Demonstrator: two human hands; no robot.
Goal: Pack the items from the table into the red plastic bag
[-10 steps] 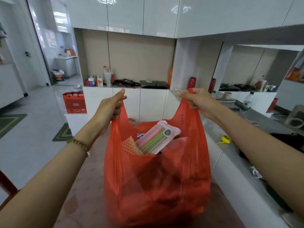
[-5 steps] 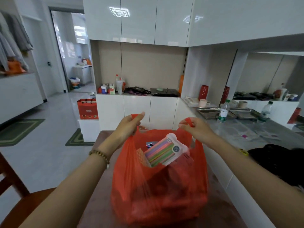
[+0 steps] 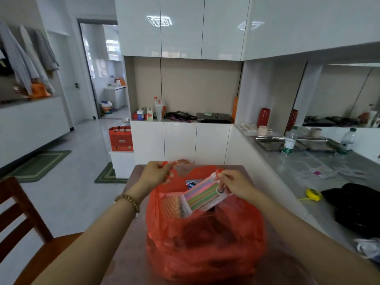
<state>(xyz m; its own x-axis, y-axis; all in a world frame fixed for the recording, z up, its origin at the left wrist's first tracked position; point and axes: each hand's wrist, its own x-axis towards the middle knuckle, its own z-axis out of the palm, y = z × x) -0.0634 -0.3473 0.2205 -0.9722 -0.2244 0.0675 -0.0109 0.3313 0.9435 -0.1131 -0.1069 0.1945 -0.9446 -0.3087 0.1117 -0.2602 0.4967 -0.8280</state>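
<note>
Red plastic bag (image 3: 205, 239) sits bulging on the brown counter (image 3: 131, 243), filling most of the surface between a person's two outstretched forearms. The bag's mouth is open toward the counter's far edge, and its lower half is blurred. A clear packet of pastel-striped sticks (image 3: 202, 195) juts out of the opening at a slant, its upper end toward the far right corner; beside it, nearer the left edge, an orange patterned item (image 3: 170, 206) stands inside the bag, and a small blue-and-white object (image 3: 190, 184) shows deeper in at the far side.

The left hand (image 3: 155, 173), a beaded bracelet (image 3: 128, 202) on its wrist, has its fingers curled together, pinching the bag's left handle loop at the far rim. The right hand (image 3: 232, 184) is closed too, fingertips pressed on the upper end of the striped packet where the bag's right handle also bunches; whether it grips the packet, the handle or both cannot be told.

A wooden chair (image 3: 24, 229) stands off the counter's left edge. Along the right, a grey worktop (image 3: 308, 167) carries a yellow tape measure (image 3: 313, 193), a black bag (image 3: 357, 208), two metal trays (image 3: 271, 144) and a water bottle (image 3: 289, 141).
</note>
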